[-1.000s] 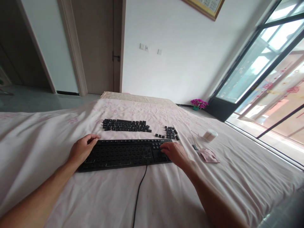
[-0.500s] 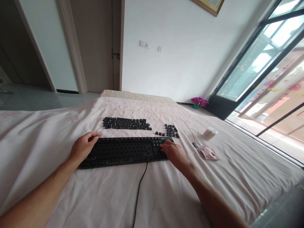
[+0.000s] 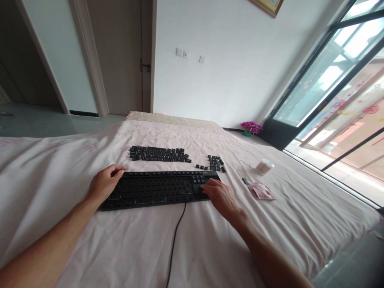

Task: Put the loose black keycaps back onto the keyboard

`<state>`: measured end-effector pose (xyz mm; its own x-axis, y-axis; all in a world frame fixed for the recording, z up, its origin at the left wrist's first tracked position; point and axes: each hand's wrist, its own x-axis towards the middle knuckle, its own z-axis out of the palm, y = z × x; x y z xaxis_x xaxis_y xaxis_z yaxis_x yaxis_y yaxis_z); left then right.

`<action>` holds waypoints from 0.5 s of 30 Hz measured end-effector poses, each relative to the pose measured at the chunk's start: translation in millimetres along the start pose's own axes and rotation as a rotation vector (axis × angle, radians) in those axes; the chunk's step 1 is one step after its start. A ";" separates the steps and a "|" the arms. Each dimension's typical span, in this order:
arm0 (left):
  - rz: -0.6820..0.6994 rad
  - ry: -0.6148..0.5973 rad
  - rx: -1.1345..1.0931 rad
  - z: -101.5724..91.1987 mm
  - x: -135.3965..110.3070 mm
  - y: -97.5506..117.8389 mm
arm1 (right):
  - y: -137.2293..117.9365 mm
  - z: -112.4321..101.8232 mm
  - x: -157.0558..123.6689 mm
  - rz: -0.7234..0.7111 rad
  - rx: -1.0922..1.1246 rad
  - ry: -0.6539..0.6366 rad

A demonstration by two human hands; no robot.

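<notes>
Hands, two, well apart: left hand point(image 3: 103, 182), fingertips drawn together by the keyboard's far left corner; right hand point(image 3: 221, 197), fingers bent over its right end. Whether either grips anything: cannot tell.

Keyboard point(image 3: 153, 190), black, one: between the hands, long axis crosswise from left hand to right; each hand near one end, right reaching further in over it.

Cord point(image 3: 175, 240): from the keyboard's near edge.

Loose keys point(image 3: 159, 154), black: just beyond the keyboard; smaller batch point(image 3: 214, 163) beyond its right end.

Pink packet point(image 3: 262, 191), white tub point(image 3: 264, 167): right of keyboard.

Writing: pale marking on keyboard's far right edge, too small to read.
</notes>
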<state>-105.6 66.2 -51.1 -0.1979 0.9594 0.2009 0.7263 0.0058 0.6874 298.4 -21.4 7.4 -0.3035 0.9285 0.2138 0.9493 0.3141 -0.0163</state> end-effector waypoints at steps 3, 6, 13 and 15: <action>-0.003 0.004 0.000 -0.2 0.1 0.1 | 0.4 0.7 3.5 -0.017 -0.009 -0.004; -0.002 0.009 -0.002 -0.7 -0.4 1.0 | 0.9 1.4 6.7 -0.039 -0.014 0.000; -0.011 0.010 0.011 -0.8 -0.5 1.6 | 5.8 3.6 7.4 -0.059 0.048 0.005; -0.011 0.008 0.010 -0.7 -0.5 1.3 | 7.2 3.8 6.0 -0.064 0.065 0.007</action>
<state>-105.0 65.5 -49.8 -0.2110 0.9571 0.1987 0.7305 0.0193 0.6826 303.1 -12.8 4.8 -0.3625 0.9048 0.2233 0.9206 0.3850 -0.0655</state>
